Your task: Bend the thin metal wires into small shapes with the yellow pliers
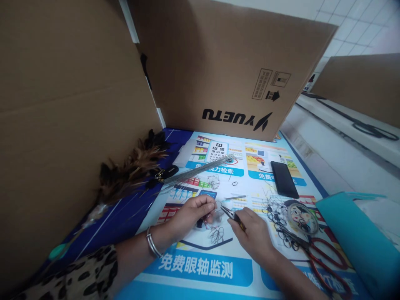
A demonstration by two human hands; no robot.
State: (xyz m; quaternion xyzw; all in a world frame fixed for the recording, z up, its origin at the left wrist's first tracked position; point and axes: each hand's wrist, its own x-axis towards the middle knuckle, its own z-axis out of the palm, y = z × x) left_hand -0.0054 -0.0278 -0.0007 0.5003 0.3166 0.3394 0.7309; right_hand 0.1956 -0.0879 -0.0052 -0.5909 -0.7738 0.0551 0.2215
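Note:
My left hand (201,208) is closed in a pinch on what looks like a thin wire, its near end bent into a small loop by the fingertips. Needle-nose pliers (229,213) are gripped in my right hand (254,233), their jaws pointing left and reaching the wire beside my left fingers. Whether the jaws grip the wire is too small to tell. Below the hands lies a loose tangle of fine wire (216,236). Above them, a few short straight wires (236,197) and a long bundle of thin metal wires (200,170) rest on the printed mat (193,283).
Red-handled scissors (328,254), a tape roll (302,218) and black wire loops (278,221) lie at right, below a black phone (284,179). A teal box (356,237) stands farther right. Brown feathers (134,166) lie left. Cardboard walls (231,62) border the back and left.

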